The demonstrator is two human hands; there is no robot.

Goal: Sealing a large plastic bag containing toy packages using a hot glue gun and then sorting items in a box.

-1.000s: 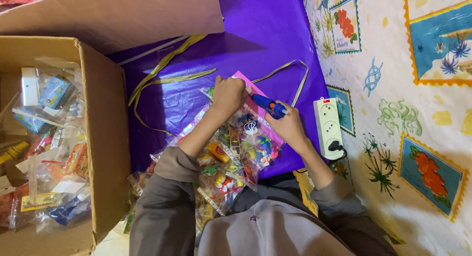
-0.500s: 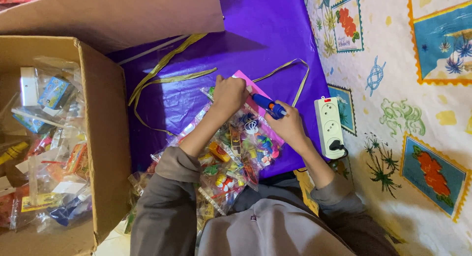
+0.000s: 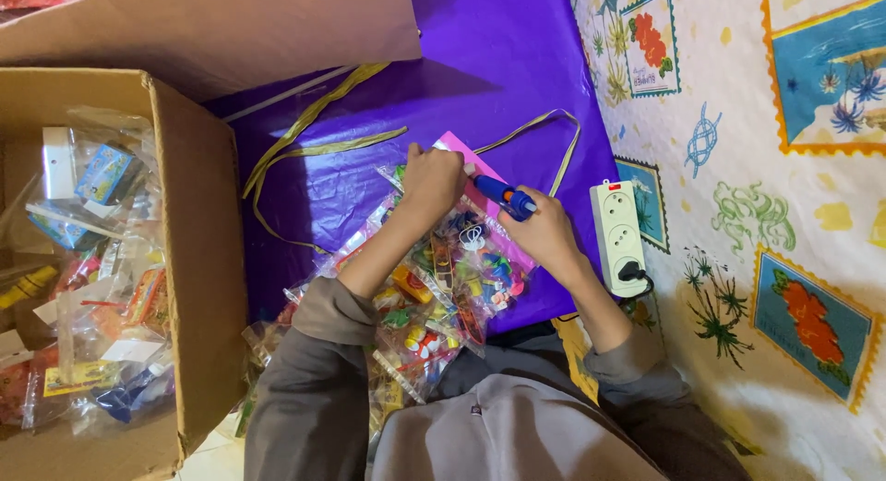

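My right hand [image 3: 546, 230] grips a blue glue gun [image 3: 503, 194] whose tip points left at a pink card [image 3: 461, 150] on the purple sheet [image 3: 480, 66]. My left hand [image 3: 432, 181] presses down on the top edge of a clear plastic bag [image 3: 466, 259] filled with small colourful toys, right beside the pink card. More clear bags of toys [image 3: 415, 338] lie under my left forearm, toward my lap.
An open cardboard box [image 3: 198, 259] at the left holds several packed toy bags. Gold ribbon [image 3: 314, 149] loops across the purple sheet. A white power strip [image 3: 618, 236] with a plugged cable sits right of my right hand on a patterned cloth [image 3: 784, 167].
Both hands stay at the bag's top edge. The glue gun has crept slightly left along the pink card.
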